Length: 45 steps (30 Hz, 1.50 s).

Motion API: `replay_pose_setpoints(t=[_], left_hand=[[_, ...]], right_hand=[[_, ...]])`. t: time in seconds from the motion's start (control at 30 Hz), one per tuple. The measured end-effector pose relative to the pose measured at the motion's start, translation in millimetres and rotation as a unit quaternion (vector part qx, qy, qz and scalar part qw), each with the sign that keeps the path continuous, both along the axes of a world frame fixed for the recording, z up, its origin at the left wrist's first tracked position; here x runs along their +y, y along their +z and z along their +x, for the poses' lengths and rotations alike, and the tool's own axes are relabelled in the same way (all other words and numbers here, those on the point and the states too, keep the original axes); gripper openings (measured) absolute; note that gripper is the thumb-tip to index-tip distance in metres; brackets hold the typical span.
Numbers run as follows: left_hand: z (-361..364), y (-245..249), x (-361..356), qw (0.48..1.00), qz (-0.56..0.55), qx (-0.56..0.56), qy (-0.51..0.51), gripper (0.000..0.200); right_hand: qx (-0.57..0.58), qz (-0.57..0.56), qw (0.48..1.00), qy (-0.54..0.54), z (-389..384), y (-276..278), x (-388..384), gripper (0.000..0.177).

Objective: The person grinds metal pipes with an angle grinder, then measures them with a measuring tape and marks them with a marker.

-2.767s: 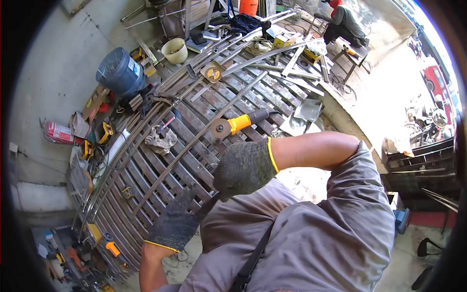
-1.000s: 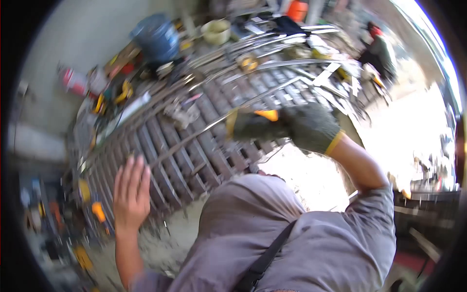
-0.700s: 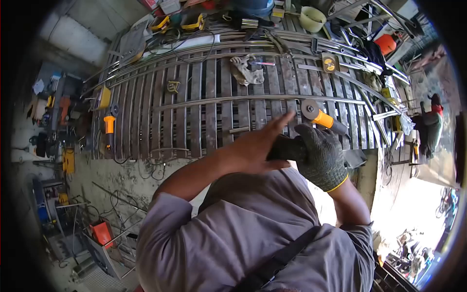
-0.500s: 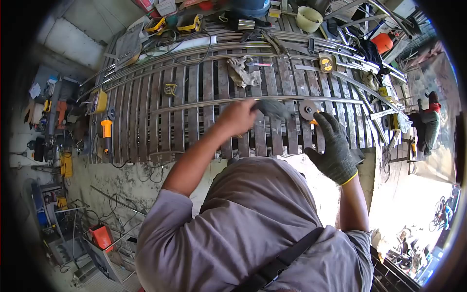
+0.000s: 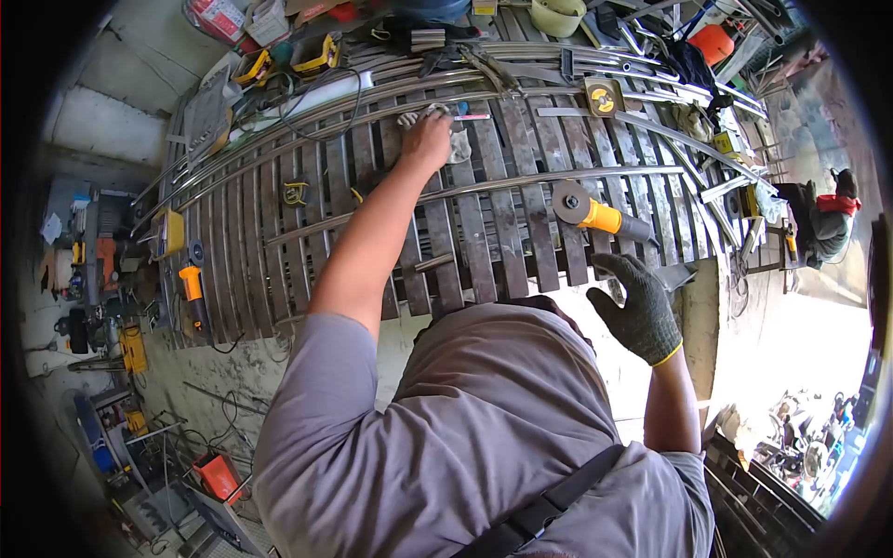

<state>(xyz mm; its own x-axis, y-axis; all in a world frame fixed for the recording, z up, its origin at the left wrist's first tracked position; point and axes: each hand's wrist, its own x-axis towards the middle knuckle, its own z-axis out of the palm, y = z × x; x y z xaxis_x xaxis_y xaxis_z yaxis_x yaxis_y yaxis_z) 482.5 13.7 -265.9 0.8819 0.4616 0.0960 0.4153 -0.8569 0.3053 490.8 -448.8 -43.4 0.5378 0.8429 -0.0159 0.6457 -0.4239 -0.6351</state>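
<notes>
My bare left hand (image 5: 429, 141) reaches far across the slatted metal bench, its fingers closed on a crumpled grey rag (image 5: 459, 149). Partly hidden beside that forearm is a dark thing with a yellow edge (image 5: 357, 195). My right hand (image 5: 640, 310) wears a dark knit glove with a yellow cuff. It hovers at the bench's near edge, thumb and fingers apart, holding nothing. Just beyond it lies a yellow angle grinder (image 5: 603, 219) with its round disc to the left. A red-and-white marker (image 5: 473, 117) lies right of the rag.
Long metal tubes (image 5: 521, 179) cross the slatted bench (image 5: 479, 237). A second grinder (image 5: 193, 284) lies at the left end, and a tape measure (image 5: 295, 192) nearer the middle. A yellow square tool (image 5: 603, 97), a pale bucket (image 5: 558, 15) and more tubes crowd the far side.
My left hand has moved up and left to the rag and no longer holds the dark glove. My right hand has drawn slightly back, leaving the grinder in full view.
</notes>
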Motion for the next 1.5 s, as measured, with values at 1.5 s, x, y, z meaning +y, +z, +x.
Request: replay_pose_setpoints(t=[1.5], left_hand=[[-292, 239, -304, 0.929, -0.067, -0.36, 0.054, 0.017]], right_hand=[[-0.23, 0.185, 0.905, 0.306, -78, 47, 72, 0.03]])
